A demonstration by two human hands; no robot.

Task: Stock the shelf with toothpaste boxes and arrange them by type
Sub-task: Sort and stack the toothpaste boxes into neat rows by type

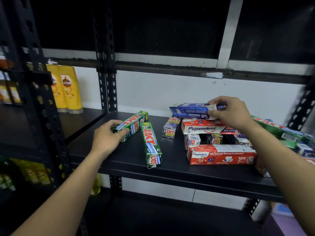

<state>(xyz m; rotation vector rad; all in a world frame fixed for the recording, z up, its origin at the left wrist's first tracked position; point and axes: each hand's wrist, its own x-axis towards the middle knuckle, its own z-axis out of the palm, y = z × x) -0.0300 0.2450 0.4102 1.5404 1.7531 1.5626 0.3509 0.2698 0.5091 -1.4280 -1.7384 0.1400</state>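
Observation:
On the black shelf (129,160) my left hand (106,138) grips the near end of a green Zact whitening box (134,124) that lies flat. A second green Zact box (151,143) lies beside it, angled toward me. My right hand (230,111) pinches the right end of a blue toothpaste box (190,110), lifted above a pile. The pile holds two red Pepsodent boxes (204,128) (221,155), a grey Zact Smokers box (170,128) and several smaller boxes. More green boxes (279,130) lie behind my right forearm.
Yellow Sunsilk bottles (67,87) stand on the neighbouring shelf at the left, past a black perforated upright (106,86). More bottles fill the far-left rack (10,92). A white wall backs the shelf. A lower shelf (170,217) lies beneath.

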